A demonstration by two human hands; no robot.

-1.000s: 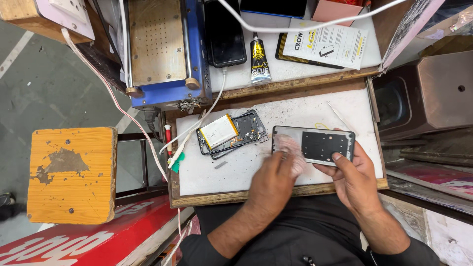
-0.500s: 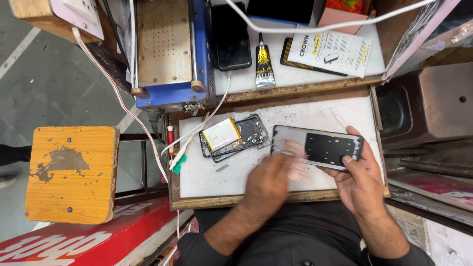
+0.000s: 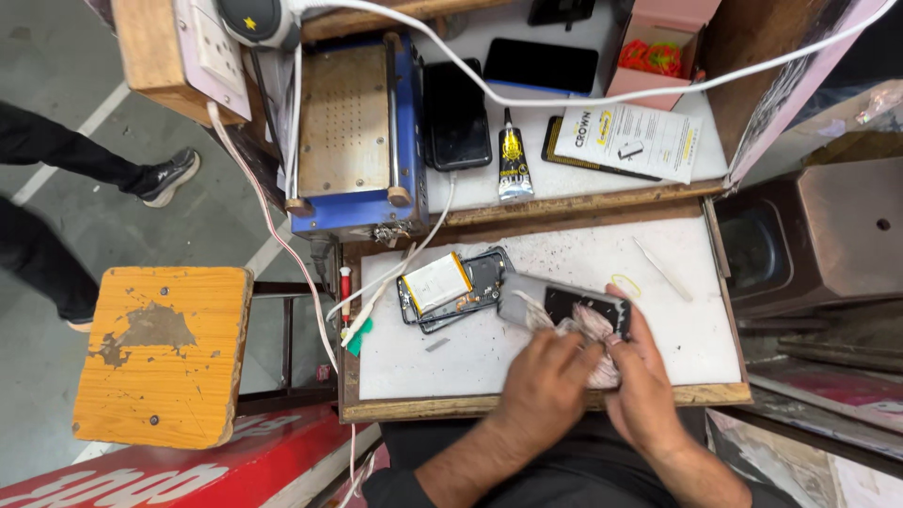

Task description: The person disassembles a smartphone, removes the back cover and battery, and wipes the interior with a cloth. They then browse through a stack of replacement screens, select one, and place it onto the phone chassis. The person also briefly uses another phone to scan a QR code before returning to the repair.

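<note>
Item: phone screen panel [image 3: 564, 306], lying on my white work board [image 3: 677, 329], just right of the opened phone body [image 3: 451, 287]. My left hand [image 3: 546, 390] presses a crumpled cloth [image 3: 588, 334] onto it, fingers curled around the wad. My right hand [image 3: 644, 395] appears to grip the panel's near edge, though motion blur obscures the fingertips. Tweezers [image 3: 663, 268] lie apart, farther right.

The flat grey phone panel with dark glass [image 3: 564, 303] lies on the white board, partly covered by a crumpled pale cloth [image 3: 585, 329].
</note>
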